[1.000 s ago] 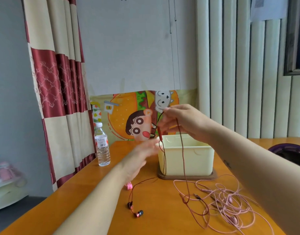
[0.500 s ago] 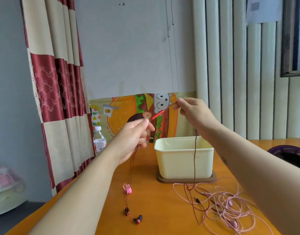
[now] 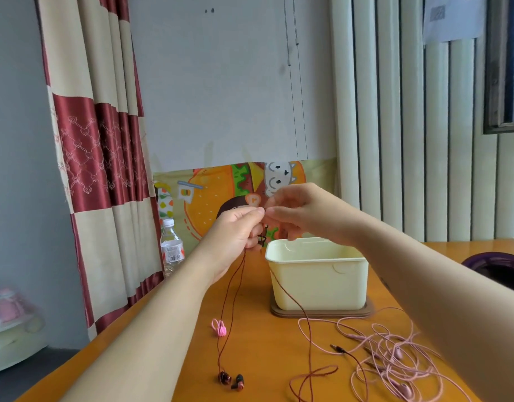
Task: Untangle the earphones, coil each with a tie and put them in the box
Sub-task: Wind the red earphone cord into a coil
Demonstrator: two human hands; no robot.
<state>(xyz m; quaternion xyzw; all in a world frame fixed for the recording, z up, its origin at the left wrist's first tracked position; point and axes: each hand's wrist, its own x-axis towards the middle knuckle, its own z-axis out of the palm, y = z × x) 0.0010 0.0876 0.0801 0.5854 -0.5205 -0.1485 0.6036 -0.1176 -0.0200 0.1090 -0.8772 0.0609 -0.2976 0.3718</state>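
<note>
Both hands are raised above the table, fingertips meeting just left of the cream box point(image 3: 319, 281). My left hand point(image 3: 238, 233) pinches the dark red earphone cord point(image 3: 229, 303), whose two strands hang down to the red earbuds point(image 3: 232, 380) on the table. My right hand point(image 3: 300, 211) pinches the same cord close to the left fingertips; another strand runs from it down past the box to a loop on the table. A tangle of pink earphones point(image 3: 395, 364) lies at the right front. A pink tie point(image 3: 219, 327) lies left of the box.
The box stands on a brown wooden base point(image 3: 321, 311) on the orange table point(image 3: 261, 343). A water bottle point(image 3: 171, 246) stands at the table's left edge by the curtain. A dark purple object point(image 3: 499, 264) sits at the right edge.
My hands came together: the right hand dropped toward the left, and the red cord section stretched between them is no longer visible. The earbuds stay on the table.
</note>
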